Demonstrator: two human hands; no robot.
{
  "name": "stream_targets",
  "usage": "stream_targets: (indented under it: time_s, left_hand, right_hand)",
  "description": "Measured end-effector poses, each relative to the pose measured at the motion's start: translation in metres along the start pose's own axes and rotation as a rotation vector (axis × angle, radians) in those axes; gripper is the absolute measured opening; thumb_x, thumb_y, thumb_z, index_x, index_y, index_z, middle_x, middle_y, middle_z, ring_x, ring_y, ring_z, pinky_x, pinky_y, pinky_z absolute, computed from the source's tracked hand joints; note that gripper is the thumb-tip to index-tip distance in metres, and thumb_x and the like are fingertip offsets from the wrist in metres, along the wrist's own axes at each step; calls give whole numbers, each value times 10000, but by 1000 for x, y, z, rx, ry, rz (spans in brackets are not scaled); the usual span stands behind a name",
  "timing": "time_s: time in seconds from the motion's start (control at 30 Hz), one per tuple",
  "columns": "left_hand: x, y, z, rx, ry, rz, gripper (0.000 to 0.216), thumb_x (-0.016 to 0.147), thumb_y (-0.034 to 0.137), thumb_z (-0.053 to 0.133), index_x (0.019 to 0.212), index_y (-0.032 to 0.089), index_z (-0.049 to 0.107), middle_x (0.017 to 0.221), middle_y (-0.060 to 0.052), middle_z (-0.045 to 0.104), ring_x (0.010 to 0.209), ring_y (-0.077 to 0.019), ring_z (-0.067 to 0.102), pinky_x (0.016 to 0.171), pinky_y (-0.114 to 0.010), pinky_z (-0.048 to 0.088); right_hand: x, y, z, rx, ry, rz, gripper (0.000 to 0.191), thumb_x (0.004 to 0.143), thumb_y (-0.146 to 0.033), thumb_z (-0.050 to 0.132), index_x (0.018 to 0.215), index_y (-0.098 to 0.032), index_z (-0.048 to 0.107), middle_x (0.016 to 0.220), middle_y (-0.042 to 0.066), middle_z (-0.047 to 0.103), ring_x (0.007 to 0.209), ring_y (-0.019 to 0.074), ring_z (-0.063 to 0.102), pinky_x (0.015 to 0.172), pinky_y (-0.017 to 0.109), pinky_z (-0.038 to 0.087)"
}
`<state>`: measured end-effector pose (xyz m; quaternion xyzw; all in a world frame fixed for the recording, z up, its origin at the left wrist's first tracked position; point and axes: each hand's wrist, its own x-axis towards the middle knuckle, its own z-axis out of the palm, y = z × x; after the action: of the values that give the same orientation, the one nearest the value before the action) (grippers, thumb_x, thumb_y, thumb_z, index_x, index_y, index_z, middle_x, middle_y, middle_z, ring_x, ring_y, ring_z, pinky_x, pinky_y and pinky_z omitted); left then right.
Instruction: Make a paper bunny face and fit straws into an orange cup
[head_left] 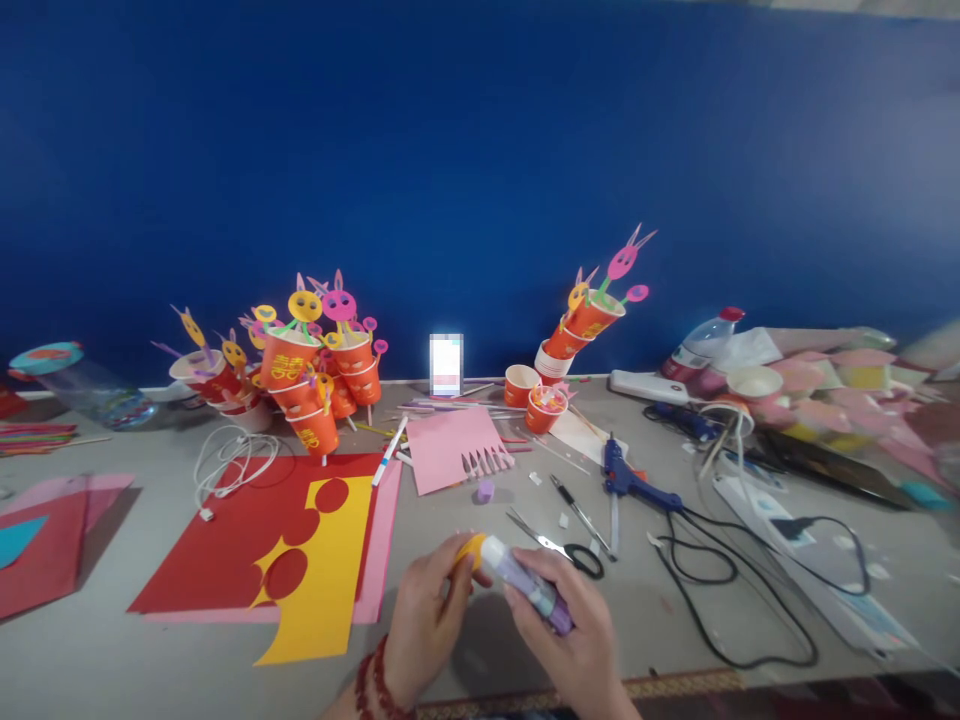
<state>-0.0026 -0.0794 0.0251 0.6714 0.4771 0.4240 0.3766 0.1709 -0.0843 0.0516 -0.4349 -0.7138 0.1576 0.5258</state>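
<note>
Between the fingertips of my left hand (pixel 433 610) is a small yellow paper piece (pixel 471 553), mostly covered by the fingers. My right hand (pixel 574 625) grips a purple glue stick (pixel 529 585), its white tip against or very near the yellow paper. A purple cap (pixel 486 491) stands on the table just beyond the hands. Scissors (pixel 559 545) with black handles lie open near my right hand, beside a black pen (pixel 574 503). To the left, a yellow sheet with round holes (pixel 337 560) rests on red paper (pixel 225 540).
Red cups with paper bunny faces (pixel 292 365) stand at back left, more cups (pixel 596 318) at back right. A blue glue gun (pixel 634 482) and its cord lie right of the scissors, near a power strip (pixel 810 570). Pink paper (pixel 450 445) lies ahead; a phone (pixel 446 365) leans against the wall.
</note>
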Motion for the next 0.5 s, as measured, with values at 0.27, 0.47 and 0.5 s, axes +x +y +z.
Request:
stream_targets:
  time_s: [0.27, 0.47, 0.5]
  left_hand:
    - [-1, 0, 2, 170, 66, 212, 299, 987, 163, 446, 1267, 235, 520, 829, -2, 768, 711, -156, 723, 685, -245, 544]
    - [0, 1, 2, 257, 103, 239, 307, 968, 151, 432, 1243, 208, 556, 903, -58, 786, 751, -195, 750, 668, -263, 577]
    - [0, 1, 2, 268, 102, 235, 311, 967, 153, 429, 1244, 206, 561, 915, -67, 787, 759, -200, 751, 674, -268, 582]
  right_hand:
    - [-1, 3, 2, -8, 13, -22, 237, 837, -104, 632, 1049, -209, 634, 851, 58, 727, 719, 196, 710, 622, 255, 574]
    - [-4, -2, 7, -15, -11, -43, 280, 825, -114, 637, 1082, -224, 620, 759, 28, 684, 626, 183, 666, 577, 269, 544]
    - [-4, -2, 7, -10, -24, -42, 285, 825, -115, 633, 1087, -225, 618, 742, 22, 674, 604, 178, 654, 563, 268, 538]
